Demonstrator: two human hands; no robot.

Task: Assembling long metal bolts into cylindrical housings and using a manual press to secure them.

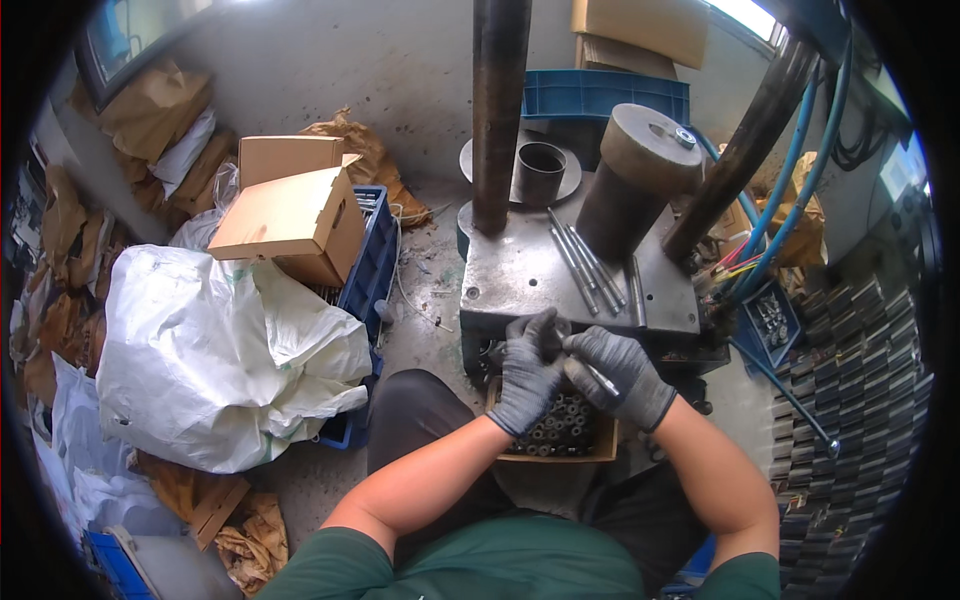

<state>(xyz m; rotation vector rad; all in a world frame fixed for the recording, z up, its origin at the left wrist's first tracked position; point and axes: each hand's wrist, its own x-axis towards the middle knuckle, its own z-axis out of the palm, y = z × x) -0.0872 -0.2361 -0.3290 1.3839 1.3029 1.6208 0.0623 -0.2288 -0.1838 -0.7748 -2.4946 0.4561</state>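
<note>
Both hands wear grey knit gloves and meet in front of the machine's metal plate point(500, 270). My right hand point(622, 375) is closed round a slim shiny metal rod point(602, 380), its end slanting down past the fingers. Close beside it, my left hand point(530, 372) is closed, fingers bent near a small dark piece that is too hidden to name. Below the hands stands a cardboard box point(607, 440) holding many small round metal parts with holes point(560, 425). Several metal rods point(585, 268) lie on the plate just beyond.
A thick steel cylinder point(625, 190) and a dark upright post point(498, 120) rise from the plate. On the left, a white sack point(220, 350) and an open carton point(285, 225) rest on blue crates point(368, 270). Blue hoses point(800, 190) and stacked dark metal pieces point(860, 400) are at the right.
</note>
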